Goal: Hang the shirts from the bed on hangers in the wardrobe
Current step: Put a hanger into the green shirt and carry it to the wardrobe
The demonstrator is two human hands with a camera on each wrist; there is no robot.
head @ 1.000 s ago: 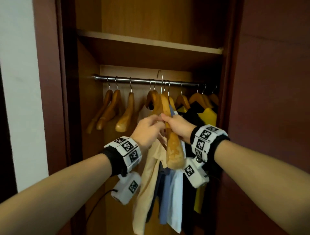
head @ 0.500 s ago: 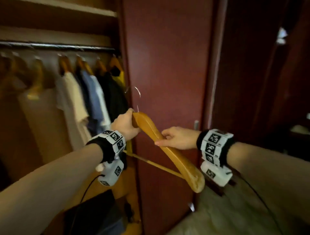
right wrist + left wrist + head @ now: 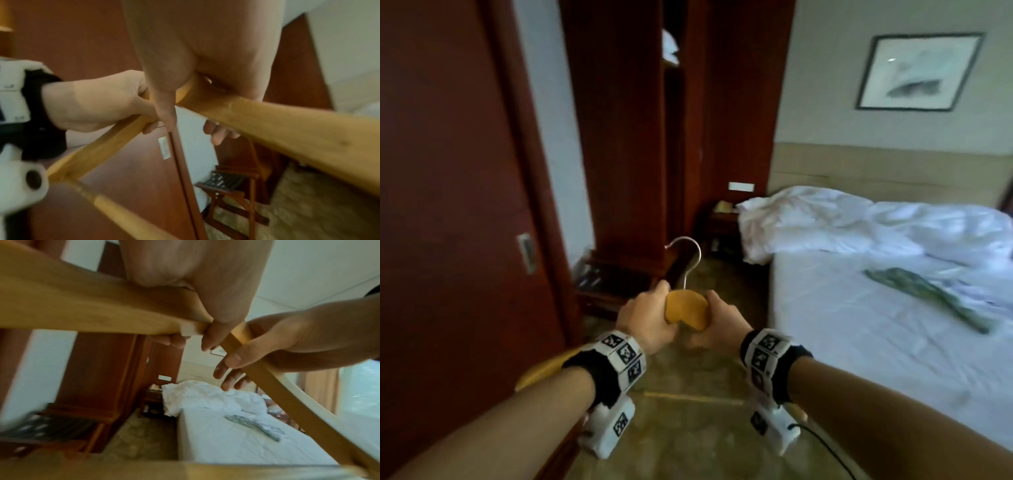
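An empty wooden hanger [image 3: 686, 311] with a metal hook [image 3: 687, 254] is held at waist height over the carpet. My left hand [image 3: 649, 317] grips it just left of the neck and my right hand [image 3: 717, 323] grips it just right. In the left wrist view both hands wrap the hanger [image 3: 82, 309] at its middle. In the right wrist view one arm of the hanger [image 3: 287, 134] runs off to the right. A green patterned shirt [image 3: 928, 298] lies flat on the bed [image 3: 842, 359], to the right of my hands and apart from them.
A dark red wardrobe door [image 3: 448, 205] fills the left. A folding luggage rack [image 3: 602, 277] stands ahead on the left, a nightstand [image 3: 722, 219] behind it. A crumpled white duvet [image 3: 825, 222] covers the bed's head. Carpet [image 3: 688, 438] lies between door and bed.
The hanger has come off the wardrobe rail in both hands. The view has swung right, from the wardrobe to the bed, and both hands now grip the hanger near its neck.
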